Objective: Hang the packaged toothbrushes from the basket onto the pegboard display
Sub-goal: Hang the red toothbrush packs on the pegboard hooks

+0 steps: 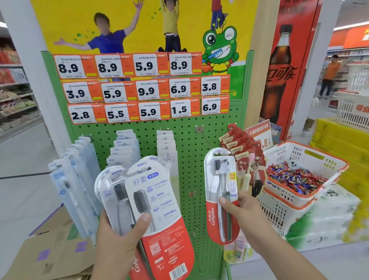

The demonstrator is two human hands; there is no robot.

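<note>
My left hand [118,241] grips a small stack of red-and-white packaged toothbrushes [155,207], fanned out in front of the lower middle of the green pegboard [187,161]. My right hand [240,207] pinches a single packaged toothbrush [220,193] upright, with its top just below a bare metal hook [202,134] in the upper row. Two more bare hooks [193,205] stick out lower down between my hands. No basket holding toothbrushes is visible.
Other toothbrush packs hang on hooks at the left [78,177], middle [124,147] and right [241,149] of the board. Price tags [146,90] fill its top. A white-and-orange basket of wrapped candies [321,160] stands to the right. Flattened cardboard [46,254] lies lower left.
</note>
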